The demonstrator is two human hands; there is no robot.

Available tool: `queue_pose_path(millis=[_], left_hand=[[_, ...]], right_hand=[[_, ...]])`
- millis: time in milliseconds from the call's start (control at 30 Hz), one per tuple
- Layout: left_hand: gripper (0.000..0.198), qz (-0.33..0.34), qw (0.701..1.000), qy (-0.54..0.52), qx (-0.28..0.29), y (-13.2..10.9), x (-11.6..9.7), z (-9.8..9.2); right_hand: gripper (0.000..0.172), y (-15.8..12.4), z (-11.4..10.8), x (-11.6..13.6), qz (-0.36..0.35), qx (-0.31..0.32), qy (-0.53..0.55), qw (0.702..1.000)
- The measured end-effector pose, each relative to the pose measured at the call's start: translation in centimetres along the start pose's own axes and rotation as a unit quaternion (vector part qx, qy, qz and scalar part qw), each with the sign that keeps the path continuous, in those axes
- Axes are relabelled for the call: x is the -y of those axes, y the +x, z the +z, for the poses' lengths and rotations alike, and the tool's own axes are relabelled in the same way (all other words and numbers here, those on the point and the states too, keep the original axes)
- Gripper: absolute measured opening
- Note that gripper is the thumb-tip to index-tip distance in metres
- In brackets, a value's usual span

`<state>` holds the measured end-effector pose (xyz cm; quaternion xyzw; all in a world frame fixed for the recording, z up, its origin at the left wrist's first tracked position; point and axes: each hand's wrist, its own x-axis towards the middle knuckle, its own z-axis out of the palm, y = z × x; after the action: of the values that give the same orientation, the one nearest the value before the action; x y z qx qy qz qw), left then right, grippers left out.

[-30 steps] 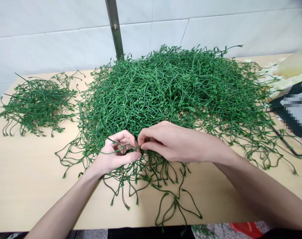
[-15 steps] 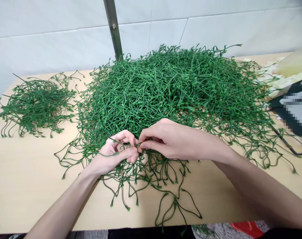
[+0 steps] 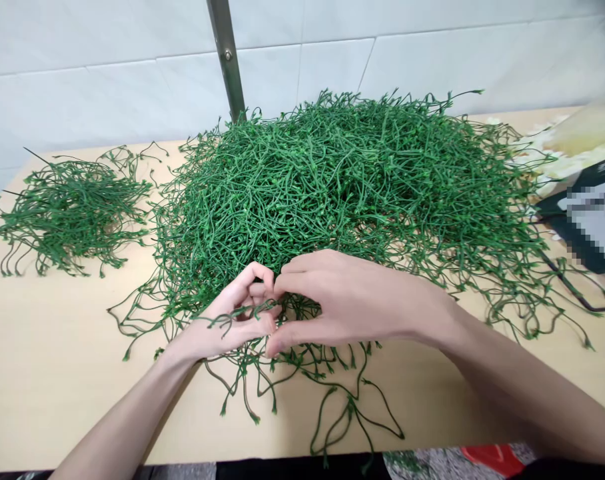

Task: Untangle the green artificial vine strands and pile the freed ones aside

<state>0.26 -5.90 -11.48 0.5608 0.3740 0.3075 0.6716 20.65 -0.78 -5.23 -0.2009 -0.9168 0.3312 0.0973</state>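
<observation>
My left hand [image 3: 232, 320] has its fingers curled around a thin green plastic flower stem [image 3: 227, 319], whose branching ends lie across the palm and thumb. Facing it, my right hand [image 3: 347, 300] has its thumb and fingers parted, the tips close to the left fingertips. I see nothing held in the right hand, though part of the gap between the hands is hidden. Beneath and behind both hands spreads a large tangled heap of similar green stems [image 3: 302, 180]. A loose branched stem [image 3: 351, 405] lies in front, near the table's edge.
A smaller pile of green stems [image 3: 77, 213] sits at the left of the wooden table [image 3: 57, 373]. On the right are white flowers [image 3: 557, 157] and a dark device [image 3: 582, 207], partly blurred. A metal post [image 3: 227, 60] stands against the tiled wall.
My right thumb and fingers have spread apart from their pinch at the stem and the hand has dropped slightly. The stem in my left hand has shifted across the palm.
</observation>
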Motion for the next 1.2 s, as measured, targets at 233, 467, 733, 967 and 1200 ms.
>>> queue_pose_path(millis=[233, 467, 733, 967, 1200], left_hand=[[0.048, -0.02, 0.999, -0.045, -0.001, -0.2, 1.2, -0.3], [0.029, -0.007, 0.995, 0.098, 0.021, -0.1, 0.9, -0.4], [0.065, 0.067, 0.996, 0.06, 0.005, -0.6, 0.7, -0.7], [0.069, 0.114, 0.993, -0.013, 0.014, -0.1, 1.0, -0.1], [0.049, 0.071, 0.993, -0.083, -0.046, 0.4, 0.9, -0.7]], right_hand=[[0.056, 0.2, 1.1, 0.4, -0.078, -0.056, -0.21, 0.973], [0.075, 0.4, 1.5, 0.5, -0.088, -0.068, -0.273, 0.956], [0.061, 0.7, 1.9, -0.7, -0.037, -0.049, 0.047, 0.997], [0.07, 1.1, 3.7, -1.5, 0.014, -0.13, 0.211, 0.969], [0.039, 0.9, 1.2, -1.3, 0.033, -0.187, 0.082, 0.978]])
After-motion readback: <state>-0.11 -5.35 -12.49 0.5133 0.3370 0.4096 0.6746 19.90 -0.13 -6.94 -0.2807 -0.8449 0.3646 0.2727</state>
